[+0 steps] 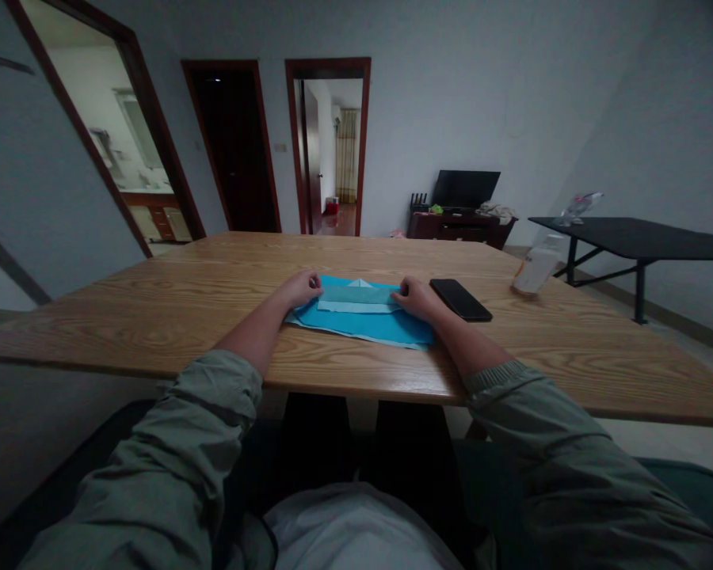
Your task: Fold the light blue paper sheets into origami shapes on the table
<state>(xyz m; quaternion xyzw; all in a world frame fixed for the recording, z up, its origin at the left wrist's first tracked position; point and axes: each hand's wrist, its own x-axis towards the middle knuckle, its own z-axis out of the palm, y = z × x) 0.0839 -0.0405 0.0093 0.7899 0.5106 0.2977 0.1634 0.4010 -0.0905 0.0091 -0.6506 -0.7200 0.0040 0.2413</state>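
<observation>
A folded light-blue paper (360,296) with a pale strip along its near edge and a small whitish peak at its far side lies in front of me on the table. Beneath it spreads a brighter blue sheet (356,323) with a pale near edge. At the left end of the folded paper, my left hand (302,290) is closed, thumb and fingers pinching its edge. My right hand (417,299) pinches the opposite end in the same way. The fingertips partly hide both ends of the paper.
A black phone (460,300) lies just right of my right hand. Farther right stands a clear bottle (537,266) on the wooden table (214,317). Beyond are a black folding table (647,233) and a cabinet (460,228) with a screen (467,189).
</observation>
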